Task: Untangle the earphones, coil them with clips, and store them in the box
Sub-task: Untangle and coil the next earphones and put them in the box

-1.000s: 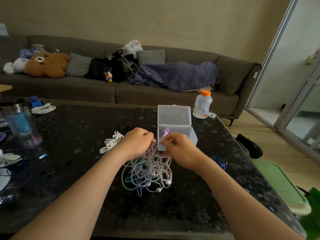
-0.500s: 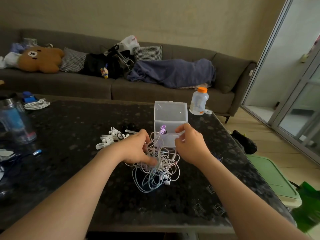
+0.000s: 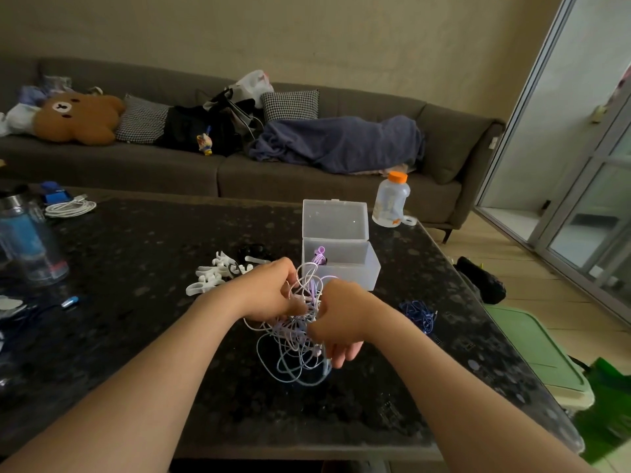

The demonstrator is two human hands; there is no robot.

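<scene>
Now holding the tangle of earphones [image 3: 293,349] between both hands, low over the dark table [image 3: 136,240]. Left hand [image 3: 269,291]: fingers curled into the upper loops, pinching white and lilac cords. Right hand [image 3: 336,319]: closed round cords on the other side, knuckles up, fingertips hooked under a pale blue strand. Hands nearly touching, with the knot bunched between them and loose loops hanging below onto the tabletop. Just beyond the right hand, the clear box [image 3: 341,271], lid raised, with a bit of purple earphone [image 3: 319,256] showing inside. Beyond the left hand, a heap of white clips [image 3: 210,276]. Out to the right of the right hand, a small blue cord bundle [image 3: 418,312]. Farther past the box, an orange-capped bottle [image 3: 391,199].
</scene>
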